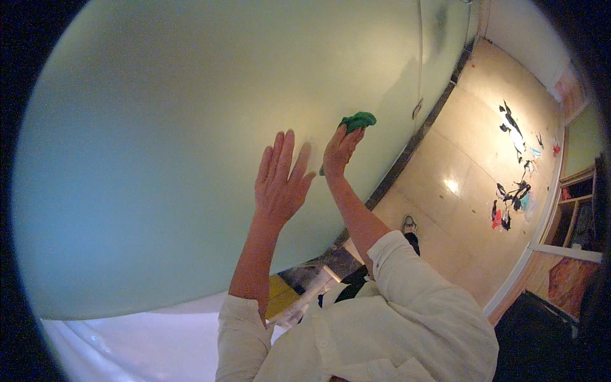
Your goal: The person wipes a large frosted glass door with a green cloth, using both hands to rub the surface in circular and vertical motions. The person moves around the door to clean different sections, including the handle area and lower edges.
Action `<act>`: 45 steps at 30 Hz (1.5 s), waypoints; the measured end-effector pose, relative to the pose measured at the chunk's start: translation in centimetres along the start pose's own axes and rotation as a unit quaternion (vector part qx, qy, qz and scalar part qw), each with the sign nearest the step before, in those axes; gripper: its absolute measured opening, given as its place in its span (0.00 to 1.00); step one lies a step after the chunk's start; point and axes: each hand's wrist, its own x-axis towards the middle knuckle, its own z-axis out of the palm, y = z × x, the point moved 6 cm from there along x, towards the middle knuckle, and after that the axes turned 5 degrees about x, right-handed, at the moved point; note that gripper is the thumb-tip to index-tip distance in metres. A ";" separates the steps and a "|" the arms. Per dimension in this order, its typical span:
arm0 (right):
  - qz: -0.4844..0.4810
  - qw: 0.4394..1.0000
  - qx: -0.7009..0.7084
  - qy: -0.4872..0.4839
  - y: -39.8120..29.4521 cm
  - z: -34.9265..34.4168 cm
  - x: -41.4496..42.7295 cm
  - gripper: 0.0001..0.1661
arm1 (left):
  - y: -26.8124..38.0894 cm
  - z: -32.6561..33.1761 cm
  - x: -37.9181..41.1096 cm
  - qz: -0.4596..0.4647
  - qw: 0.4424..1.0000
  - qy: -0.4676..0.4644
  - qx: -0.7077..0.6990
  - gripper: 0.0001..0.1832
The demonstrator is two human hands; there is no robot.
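A large, pale green upright panel (167, 143), seemingly frosted glass, fills much of the view in front of me. My left hand (281, 179) is held palm towards it with the fingers stretched out and nothing in them. Whether the palm touches the surface cannot be told. Just to the right, my right hand (340, 150) holds a crumpled green cloth (360, 121) against the panel. The cloth sticks out past the fingertips, and a small bit of green shows below the palm. The rest of it is hidden by the hand.
A dark strip (405, 150) edges the panel's foot. Black and coloured scraps (518, 196) lie scattered over the beige tiled floor (444, 210), beyond my shoe (409, 223). Wooden-framed shelving (575, 205) lines the right side. White sheeting (143, 344) is at lower left.
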 end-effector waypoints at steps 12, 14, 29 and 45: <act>-0.031 0.977 0.055 -0.205 1.8 -1.0 -12.8 0.27 | -0.1 0.5 -2.5 0.010 0.994 0.033 0.108 0.26; 0.083 0.944 0.167 -0.273 3.0 1.2 -11.2 0.26 | -0.1 0.2 -2.7 0.014 0.995 0.058 0.084 0.25; -0.275 0.920 0.120 -0.254 -1.1 -0.2 -15.1 0.33 | 1.3 0.2 -7.2 -0.059 0.994 0.088 -0.010 0.22; -0.607 0.687 0.133 -0.377 -5.1 -4.8 -15.2 0.29 | 3.1 -2.5 -11.3 -0.216 0.956 0.190 -0.053 0.23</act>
